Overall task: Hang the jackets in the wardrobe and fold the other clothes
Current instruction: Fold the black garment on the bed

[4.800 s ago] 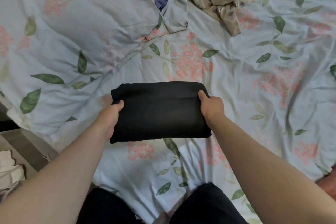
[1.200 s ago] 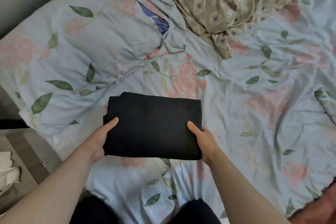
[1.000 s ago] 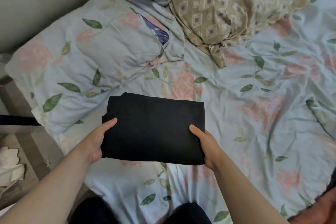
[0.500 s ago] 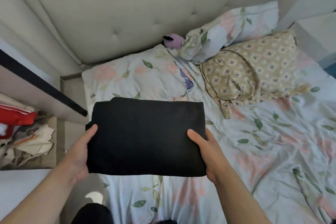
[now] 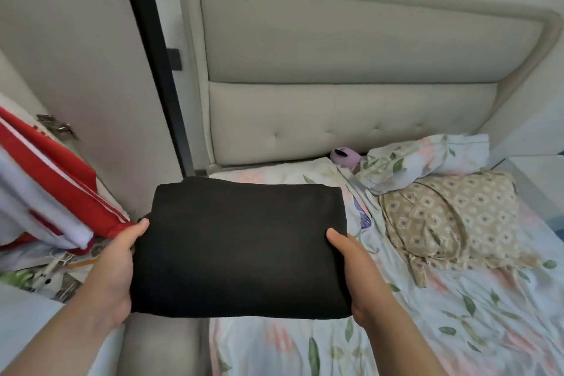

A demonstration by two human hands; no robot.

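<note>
The folded black garment, raised off the bed within the last second, is held at frame centre, gripped at either edge by the left hand and right hand. Folding is judged done; the wardrobe at left is now faced.

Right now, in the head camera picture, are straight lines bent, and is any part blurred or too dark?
Head view: the wide lens bows the top edge of the headboard; the folded black garment is so dark that its folds hardly show; the red and white clothes at left look smeared; the light is soft, without glare.
</note>
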